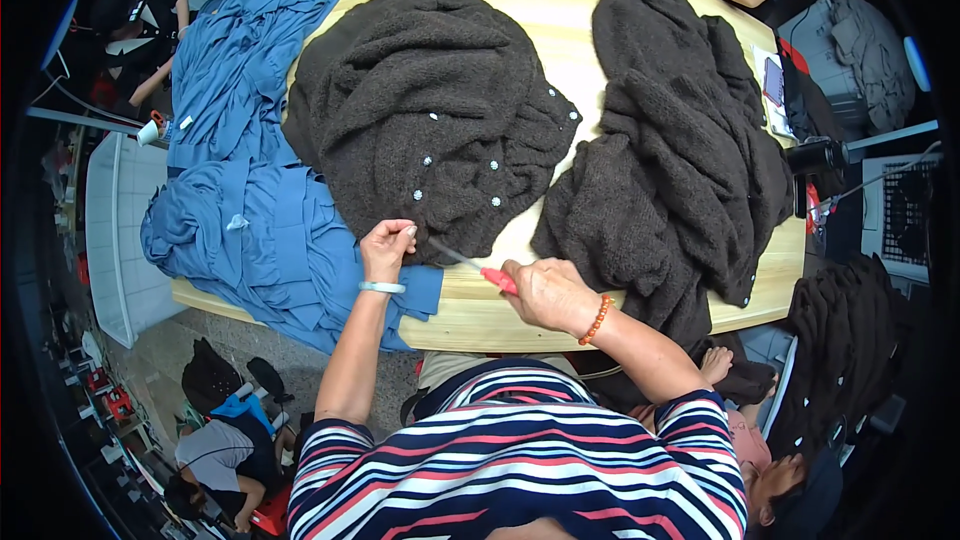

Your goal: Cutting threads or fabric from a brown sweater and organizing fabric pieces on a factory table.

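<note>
A dark brown knitted garment (420, 70) lies in a heap on the table before me, with several pale, shiny buttons (494, 166) on its lower part. At its near edge, the thumb and fingers of my left hand (386, 248) are pinched together; what they hold is too small to make out. My right hand (545, 292) is closed around the red handle of a slim metal-shafted tool (497, 280). Its shaft points left toward the garment edge beside my left fingers. Whether the tip touches the cloth is unclear.
Blue garments (245, 70) are piled along the table's left side and hang over its near edge. Another dark knit heap (675, 150) covers the right. The pale wooden table (500, 325) has co-workers around it. White bins (120, 240) stand left; a dark garment pile (840, 350) is at right.
</note>
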`<state>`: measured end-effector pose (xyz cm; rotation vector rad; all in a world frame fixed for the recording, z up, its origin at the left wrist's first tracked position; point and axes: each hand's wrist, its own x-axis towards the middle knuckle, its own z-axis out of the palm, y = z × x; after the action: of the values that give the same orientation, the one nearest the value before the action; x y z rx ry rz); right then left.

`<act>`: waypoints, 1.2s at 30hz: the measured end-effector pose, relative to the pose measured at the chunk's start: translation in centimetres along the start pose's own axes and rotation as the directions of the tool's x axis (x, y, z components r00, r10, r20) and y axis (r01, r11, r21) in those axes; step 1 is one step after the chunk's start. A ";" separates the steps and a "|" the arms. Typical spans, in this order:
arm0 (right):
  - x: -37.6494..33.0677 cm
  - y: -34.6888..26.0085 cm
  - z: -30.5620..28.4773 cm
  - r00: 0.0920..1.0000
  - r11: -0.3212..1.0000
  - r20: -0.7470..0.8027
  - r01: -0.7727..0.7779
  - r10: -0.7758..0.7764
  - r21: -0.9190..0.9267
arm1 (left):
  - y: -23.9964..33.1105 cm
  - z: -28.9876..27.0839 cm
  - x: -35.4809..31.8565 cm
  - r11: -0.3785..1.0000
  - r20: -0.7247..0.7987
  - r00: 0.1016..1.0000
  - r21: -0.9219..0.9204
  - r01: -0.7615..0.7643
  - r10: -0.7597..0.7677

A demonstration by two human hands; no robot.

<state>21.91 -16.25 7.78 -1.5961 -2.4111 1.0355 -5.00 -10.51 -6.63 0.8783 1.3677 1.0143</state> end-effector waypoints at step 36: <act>4.9 1.9 -5.6 0.959 0.973 -0.169 -0.220 0.228 0.065 | 6.2 5.0 6.7 0.721 0.386 0.825 0.416 -0.555 0.412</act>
<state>23.44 -8.91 9.61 -1.8915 -2.1167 0.9268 -0.78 -1.71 -3.02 1.7986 1.2051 0.8727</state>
